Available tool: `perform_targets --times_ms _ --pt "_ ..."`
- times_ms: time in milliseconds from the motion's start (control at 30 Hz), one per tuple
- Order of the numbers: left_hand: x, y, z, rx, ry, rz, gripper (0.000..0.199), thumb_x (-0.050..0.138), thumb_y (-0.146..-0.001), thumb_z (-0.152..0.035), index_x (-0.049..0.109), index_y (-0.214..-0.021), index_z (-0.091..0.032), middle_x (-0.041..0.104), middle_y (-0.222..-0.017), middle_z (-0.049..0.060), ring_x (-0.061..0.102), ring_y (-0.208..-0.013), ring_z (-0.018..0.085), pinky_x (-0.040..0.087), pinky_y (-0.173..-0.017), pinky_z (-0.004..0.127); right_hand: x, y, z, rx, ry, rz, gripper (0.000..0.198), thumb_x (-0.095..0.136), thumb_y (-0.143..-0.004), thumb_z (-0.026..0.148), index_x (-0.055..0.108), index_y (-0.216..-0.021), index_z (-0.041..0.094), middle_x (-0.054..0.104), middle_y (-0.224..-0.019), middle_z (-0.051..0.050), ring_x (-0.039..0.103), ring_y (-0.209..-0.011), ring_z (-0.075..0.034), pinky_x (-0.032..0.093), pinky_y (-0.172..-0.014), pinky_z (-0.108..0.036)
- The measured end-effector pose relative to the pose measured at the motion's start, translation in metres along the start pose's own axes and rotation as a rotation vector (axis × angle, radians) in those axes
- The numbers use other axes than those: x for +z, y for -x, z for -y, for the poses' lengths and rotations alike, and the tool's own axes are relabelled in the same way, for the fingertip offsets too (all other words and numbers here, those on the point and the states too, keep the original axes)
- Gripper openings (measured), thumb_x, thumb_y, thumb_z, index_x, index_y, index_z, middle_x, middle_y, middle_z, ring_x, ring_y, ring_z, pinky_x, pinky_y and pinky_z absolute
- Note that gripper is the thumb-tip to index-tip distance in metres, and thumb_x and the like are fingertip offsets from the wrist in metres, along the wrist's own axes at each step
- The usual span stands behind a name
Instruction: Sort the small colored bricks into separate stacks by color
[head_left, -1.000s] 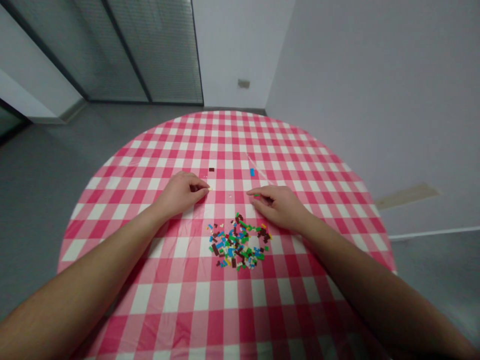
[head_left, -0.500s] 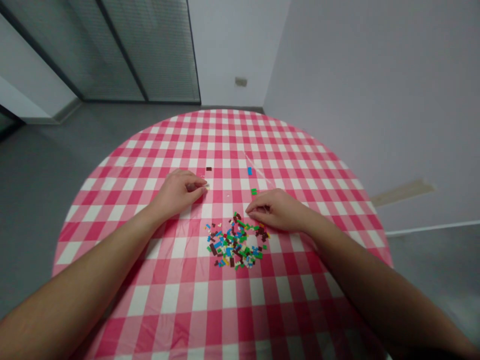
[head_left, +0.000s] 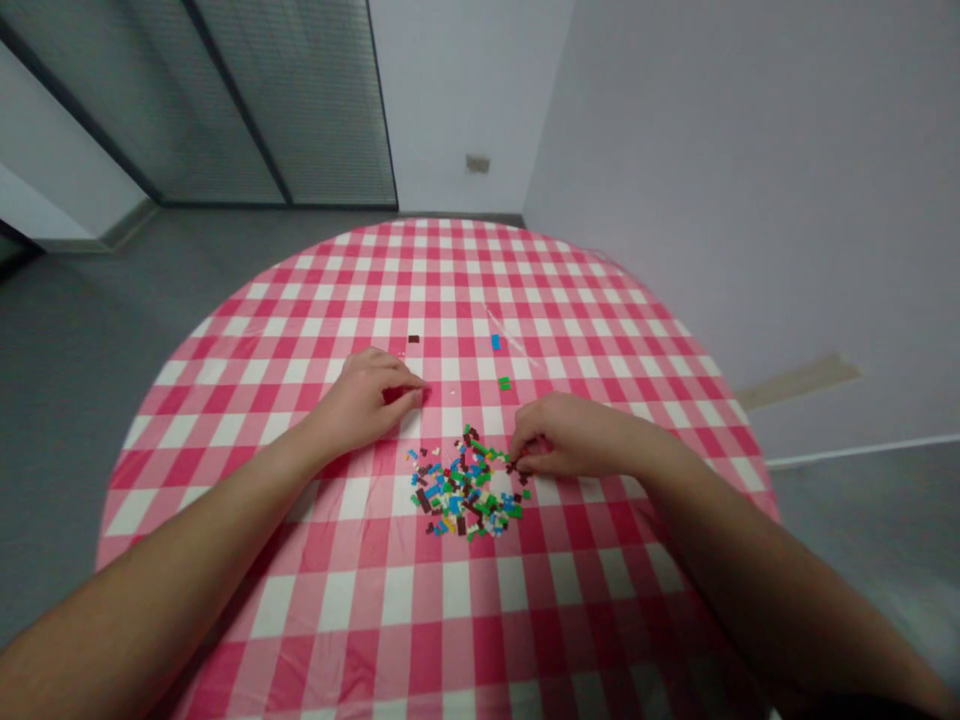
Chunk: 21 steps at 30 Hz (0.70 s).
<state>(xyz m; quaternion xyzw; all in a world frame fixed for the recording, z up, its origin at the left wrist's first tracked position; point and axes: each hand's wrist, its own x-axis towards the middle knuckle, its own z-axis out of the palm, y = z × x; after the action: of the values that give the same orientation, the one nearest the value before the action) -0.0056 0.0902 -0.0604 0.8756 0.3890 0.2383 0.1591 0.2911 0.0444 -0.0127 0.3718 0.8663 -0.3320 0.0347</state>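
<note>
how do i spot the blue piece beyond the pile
On the checked tablecloth, look past the mixed pile of bricks. Just beyond a green bit lies the blue piece. Its colour sets it apart from that and from the dark brown piece to its left.

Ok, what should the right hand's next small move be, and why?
Probably pinch one dark brown brick at the right edge of the pile: the right hand has its fingertips down by the brown bricks there, though whether they hold one is too small to tell.
</note>
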Motion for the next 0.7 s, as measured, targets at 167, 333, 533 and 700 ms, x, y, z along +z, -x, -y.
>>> perform_targets --times_ms 167,333,533,700 --pt "0.004 0.002 -0.003 0.016 0.044 0.018 0.023 0.059 -0.096 -0.032 0.08 -0.095 -0.026 0.078 -0.089 0.006 0.065 -0.087 0.025 0.047 -0.088 0.046 0.002 0.001 0.001 0.052 0.067 -0.024 0.021 0.069 -0.078 0.009 0.083 -0.083 0.024 0.077 -0.076 -0.001 0.064 -0.065 -0.014 0.041 -0.06 -0.027" --pt "0.006 0.002 -0.006 0.03 0.042 0.038 0.021 0.059 -0.095 -0.027 0.08 -0.098 -0.025 0.078 -0.093 0.006 0.066 -0.09 0.025 0.046 -0.09 0.045 0.002 0.0 0.004 0.066 0.12 0.016 0.011 0.075 -0.082 0.016 0.083 -0.081 0.024 0.076 -0.076 -0.002 0.064 -0.067 -0.015 0.04 -0.061 -0.028" --pt "0.005 0.002 -0.009 0.035 0.021 0.046 0.023 0.057 -0.096 -0.026 0.08 -0.098 -0.024 0.079 -0.094 0.006 0.066 -0.092 0.025 0.046 -0.09 0.045 0.006 -0.002 0.008 -0.009 0.141 0.003 0.012 0.072 -0.081 0.014 0.079 -0.076 0.022 0.074 -0.076 -0.003 0.062 -0.068 -0.015 0.041 -0.064 -0.029" --pt "0.005 0.003 -0.015 0.042 0.025 0.036 0.023 0.056 -0.096 -0.026 0.079 -0.097 -0.024 0.079 -0.094 0.005 0.065 -0.092 0.024 0.046 -0.091 0.045 0.005 -0.001 0.003 -0.055 -0.077 -0.094 0.011 0.068 -0.084 0.017 0.074 -0.075 0.019 0.072 -0.075 -0.003 0.064 -0.067 -0.014 0.045 -0.062 -0.027"
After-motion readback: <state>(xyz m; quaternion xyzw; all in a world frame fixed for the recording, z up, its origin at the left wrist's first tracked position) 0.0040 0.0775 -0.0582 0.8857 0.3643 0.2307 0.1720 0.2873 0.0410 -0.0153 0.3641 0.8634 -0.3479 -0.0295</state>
